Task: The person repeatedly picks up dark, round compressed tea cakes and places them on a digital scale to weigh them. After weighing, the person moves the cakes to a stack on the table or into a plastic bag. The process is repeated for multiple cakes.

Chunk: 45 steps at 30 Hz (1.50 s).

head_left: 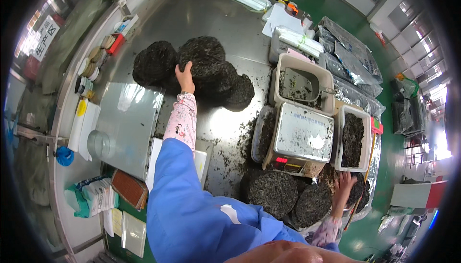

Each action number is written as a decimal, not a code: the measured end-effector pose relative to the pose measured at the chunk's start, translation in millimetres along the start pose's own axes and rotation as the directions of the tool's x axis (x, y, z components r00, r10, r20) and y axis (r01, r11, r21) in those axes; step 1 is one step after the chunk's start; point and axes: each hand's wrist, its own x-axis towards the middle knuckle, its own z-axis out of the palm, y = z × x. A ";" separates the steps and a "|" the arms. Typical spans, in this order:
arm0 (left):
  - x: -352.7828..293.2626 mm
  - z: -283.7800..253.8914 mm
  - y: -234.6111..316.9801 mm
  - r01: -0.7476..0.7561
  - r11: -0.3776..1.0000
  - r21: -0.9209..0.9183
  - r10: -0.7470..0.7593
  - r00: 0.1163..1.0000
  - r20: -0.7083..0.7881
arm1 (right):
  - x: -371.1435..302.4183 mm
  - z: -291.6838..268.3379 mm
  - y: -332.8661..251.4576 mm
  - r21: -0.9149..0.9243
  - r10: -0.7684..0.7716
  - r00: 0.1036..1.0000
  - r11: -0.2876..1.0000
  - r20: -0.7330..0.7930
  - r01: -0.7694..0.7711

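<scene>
Left hand (185, 76): grip spread flat on a far tea cake (204, 56) — beyond the scale (300, 140).
Right hand (344, 184): open, fingers on a near cake (314, 204) — just before the scale.

Dark, near-black tea cakes (201, 63) at twelve o'clock on a grey steel table (192, 13); a blue jacket (192, 215) over pink floral cuffs (181, 121); at three o'clock, a silver scale (300, 138) with red digits.
</scene>
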 end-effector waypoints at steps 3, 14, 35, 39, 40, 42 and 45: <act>36.2 -0.7 -42.2 -0.042 0.989 -0.139 0.054 0.995 0.086 | -63.5 -86.4 30.3 0.005 0.117 0.947 0.993 -0.300 -0.122; 51.2 -4.1 -30.3 0.131 0.987 0.095 -0.121 0.987 -0.103 | -191.6 -152.5 81.2 -0.151 0.388 0.833 0.867 -0.394 -0.475; -36.3 -69.5 -43.2 -0.024 0.951 0.309 -0.057 0.966 0.251 | -191.9 -61.2 76.1 -0.138 0.398 0.915 0.905 -0.062 -0.403; -276.4 -122.3 -35.4 0.141 0.889 0.436 -0.432 0.574 0.695 | -205.6 -35.2 85.3 -0.328 0.260 0.954 0.897 -0.148 -0.295; -319.2 -144.9 -50.1 0.008 0.835 0.550 -0.485 0.480 0.731 | -205.3 -32.2 82.9 -0.393 0.224 0.961 0.879 -0.163 -0.272; -402.9 -144.5 -6.9 0.349 0.726 0.593 -0.683 0.265 0.680 | -212.4 -28.5 81.9 -0.418 0.192 0.959 0.869 -0.209 -0.265; -445.1 -143.9 6.4 0.308 0.627 0.715 -0.779 0.255 0.573 | -217.1 -42.5 110.4 -0.686 -0.231 0.950 0.727 -0.208 0.026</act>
